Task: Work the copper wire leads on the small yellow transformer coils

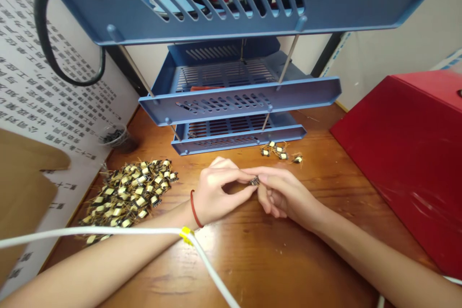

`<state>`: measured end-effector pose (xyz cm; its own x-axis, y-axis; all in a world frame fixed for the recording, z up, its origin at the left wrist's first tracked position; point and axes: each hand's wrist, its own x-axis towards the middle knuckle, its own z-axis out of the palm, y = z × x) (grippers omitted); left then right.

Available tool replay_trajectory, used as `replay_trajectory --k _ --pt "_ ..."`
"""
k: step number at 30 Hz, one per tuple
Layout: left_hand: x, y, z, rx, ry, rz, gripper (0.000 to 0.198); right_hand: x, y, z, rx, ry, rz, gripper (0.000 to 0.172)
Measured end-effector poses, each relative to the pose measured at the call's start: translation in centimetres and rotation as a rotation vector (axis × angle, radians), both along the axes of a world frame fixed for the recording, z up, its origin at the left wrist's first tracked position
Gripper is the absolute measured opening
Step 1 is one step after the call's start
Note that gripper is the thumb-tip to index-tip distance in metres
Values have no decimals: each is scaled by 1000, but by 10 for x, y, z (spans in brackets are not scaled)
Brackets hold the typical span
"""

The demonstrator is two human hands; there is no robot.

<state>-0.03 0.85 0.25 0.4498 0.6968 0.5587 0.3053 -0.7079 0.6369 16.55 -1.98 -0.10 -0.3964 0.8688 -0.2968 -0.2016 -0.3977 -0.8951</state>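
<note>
Over the middle of the wooden table, my left hand pinches a small dark transformer coil with metal pins between thumb and index finger. My right hand meets it from the other side, thumb and fingers closed at the same coil's edge; the fingertips hide part of it. Left of my hands lies a heap of small coils with cream-yellow wrapping, black ends and loose copper wires. Several more such coils sit beyond my right hand.
A tiered blue plastic rack rises at the back, its top tier overhanging. A red box stands right. A plastic cup with dark parts is back left. A white cable crosses in front of my left forearm.
</note>
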Motion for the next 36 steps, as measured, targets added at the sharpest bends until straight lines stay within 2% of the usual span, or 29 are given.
replay_trajectory --k 10,15,25,30,33,36 --pt "-1 0 -3 40 59 17 7 0 0 -2 28 58 20 43" --pt "-2 1 -3 35 81 64 8 0 0 -5 34 90 -22 39" --pt "-3 2 -3 -49 124 173 6 -1 0 -10 141 30 -140 32" --pt "-3 1 -1 -42 95 190 5 0 0 -10 176 -20 -128 31" --pt "-3 1 -1 -30 68 193 4 -1 0 -9 167 -57 -115 31" --pt "-3 1 -1 -28 46 186 4 -3 0 -8 123 -32 -161 25"
